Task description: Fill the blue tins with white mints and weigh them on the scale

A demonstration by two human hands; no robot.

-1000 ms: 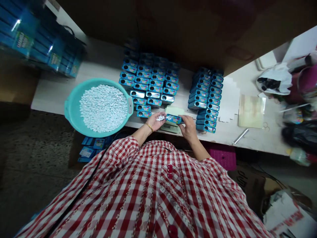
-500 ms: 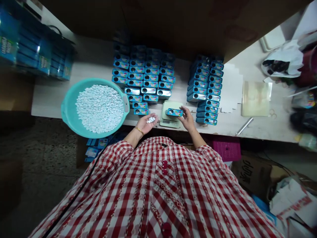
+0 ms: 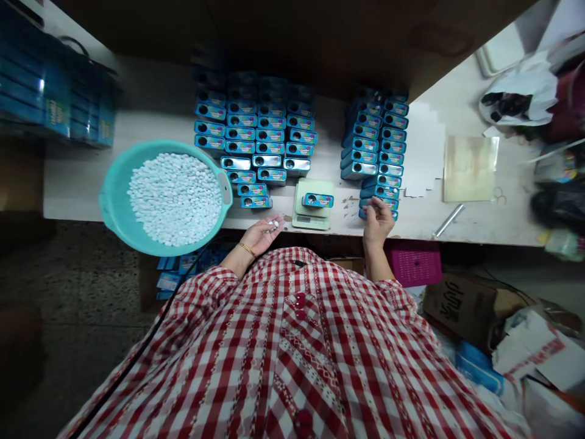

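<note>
My left hand (image 3: 261, 232) is cupped, palm up, at the table's front edge, its fingers curled round a few white tablets (image 3: 273, 224). A small blue tin (image 3: 318, 200) lies alone on a pale green scale (image 3: 311, 207) just right of that hand. My right hand (image 3: 377, 223) rests at the near end of the right-hand stack of blue tins (image 3: 379, 146), fingers curled over the nearest tin. Whether they grip it is unclear. A teal basin (image 3: 114, 195) heaped with white tablets (image 3: 176, 198) sits to the left.
A larger block of blue tins (image 3: 253, 137) stands behind the scale. White cards (image 3: 425, 158), a pale sheet (image 3: 470, 167) and a metal tube (image 3: 448, 221) lie to the right. Blue packs (image 3: 55, 97) are stacked far left. A pink crate (image 3: 414, 265) and cardboard box (image 3: 461, 308) sit below the table.
The blue tin went from my right hand onto the scale and was let go. My right hand then moved right to the right-hand stack. My left hand drew back slightly, closing over its tablets.
</note>
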